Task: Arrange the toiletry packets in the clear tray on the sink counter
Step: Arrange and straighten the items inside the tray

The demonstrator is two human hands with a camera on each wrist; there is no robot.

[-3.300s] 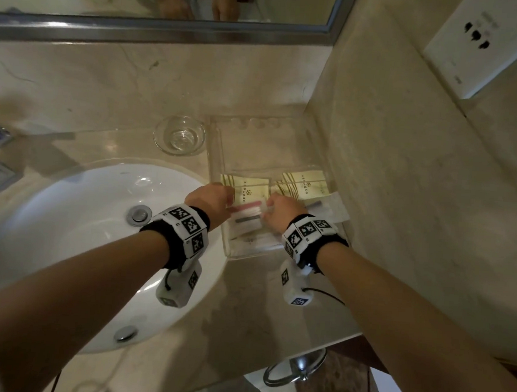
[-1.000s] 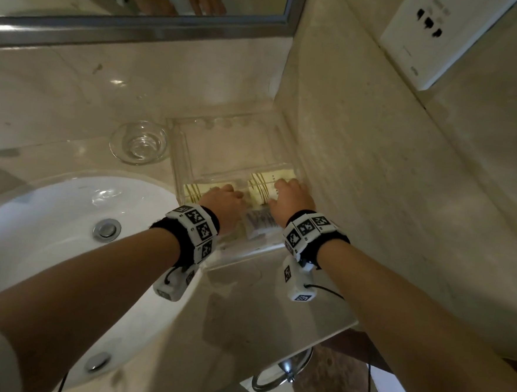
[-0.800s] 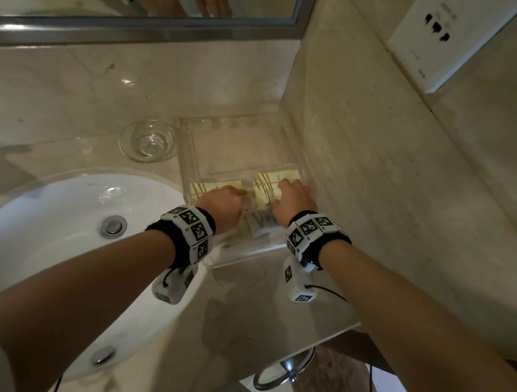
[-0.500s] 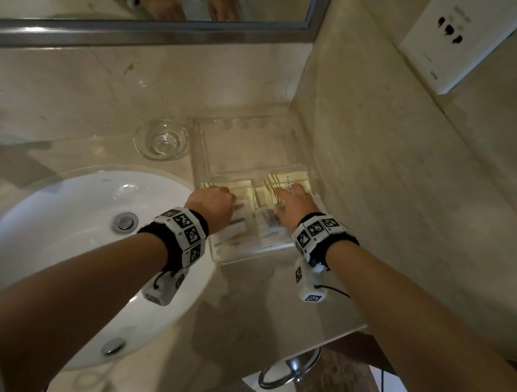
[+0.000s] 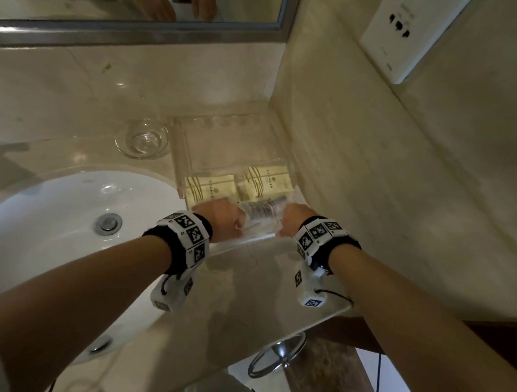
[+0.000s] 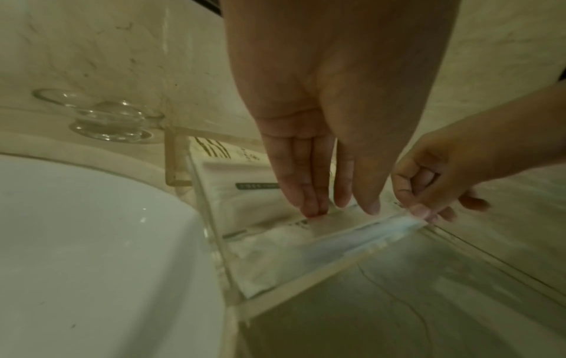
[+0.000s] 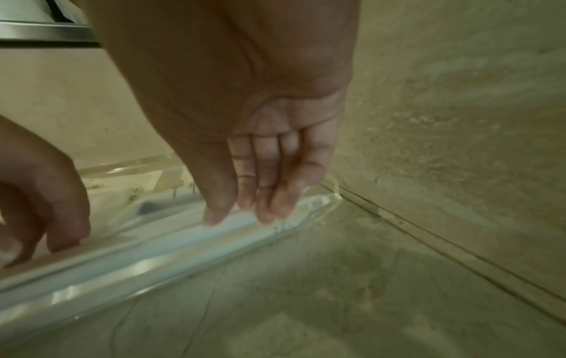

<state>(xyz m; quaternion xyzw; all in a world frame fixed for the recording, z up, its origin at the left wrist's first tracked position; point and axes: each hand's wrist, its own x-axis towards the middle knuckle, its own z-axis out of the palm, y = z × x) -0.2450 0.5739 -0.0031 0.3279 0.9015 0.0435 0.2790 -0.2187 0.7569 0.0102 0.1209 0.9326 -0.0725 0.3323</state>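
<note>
The clear tray [image 5: 229, 151] sits in the counter's corner against the right wall. Two yellow packets [image 5: 210, 188] [image 5: 267, 178] lie side by side in its middle section. A white packet with a dark stripe [image 6: 245, 191] lies nearer the front. A long clear packet with something pale blue inside [image 5: 260, 213] [image 6: 352, 239] [image 7: 171, 239] lies along the tray's front wall. My left hand [image 5: 222, 219] [image 6: 340, 210] presses straight fingertips on that packet. My right hand [image 5: 293, 221] [image 7: 239, 215] pinches the packet's right end between thumb and fingers.
A small glass dish [image 5: 141, 140] stands left of the tray, and the white sink basin [image 5: 66, 213] lies close to the tray's left side. The marble wall [image 5: 375, 173] runs tight along the tray's right side. A chrome towel ring [image 5: 277, 353] hangs under the counter edge.
Both hands have drawn back from the yellow packets toward the tray's front wall, uncovering those packets. They now work on the long clear packet there.
</note>
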